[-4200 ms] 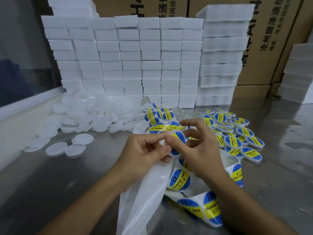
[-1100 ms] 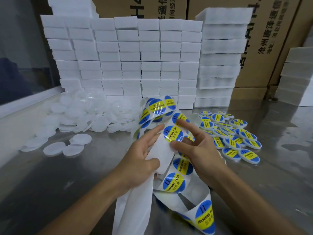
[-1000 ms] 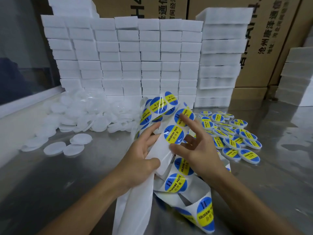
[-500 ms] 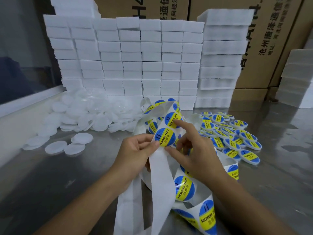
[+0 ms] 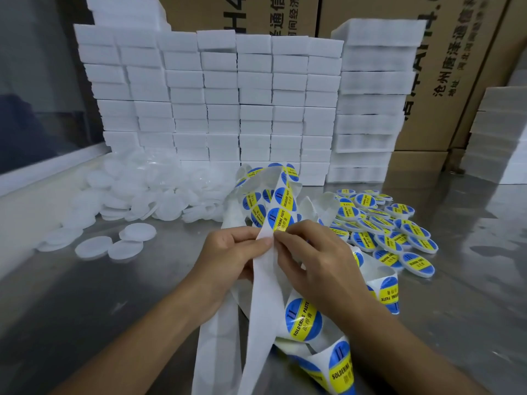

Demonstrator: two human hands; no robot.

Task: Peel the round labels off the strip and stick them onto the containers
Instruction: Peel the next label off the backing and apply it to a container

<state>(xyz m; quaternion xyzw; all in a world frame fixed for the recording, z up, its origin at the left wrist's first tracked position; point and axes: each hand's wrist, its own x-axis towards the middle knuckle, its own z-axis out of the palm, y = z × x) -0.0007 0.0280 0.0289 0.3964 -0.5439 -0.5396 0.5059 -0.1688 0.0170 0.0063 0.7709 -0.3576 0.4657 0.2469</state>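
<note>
Long white paper backing strip (image 5: 263,283) runs lower centre up to frame centre. Your left hand (image 5: 228,259) pinches its edge; your right hand (image 5: 316,263), nearer, pinches the round blue-and-yellow label (image 5: 281,219) directly above both thumbs.

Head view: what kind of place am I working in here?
Probably a small packing or labelling workshop: a steel table, printed cardboard cartons behind stacked white foam blocks, and heaps of labelled containers and unlabelled white containers.
</note>
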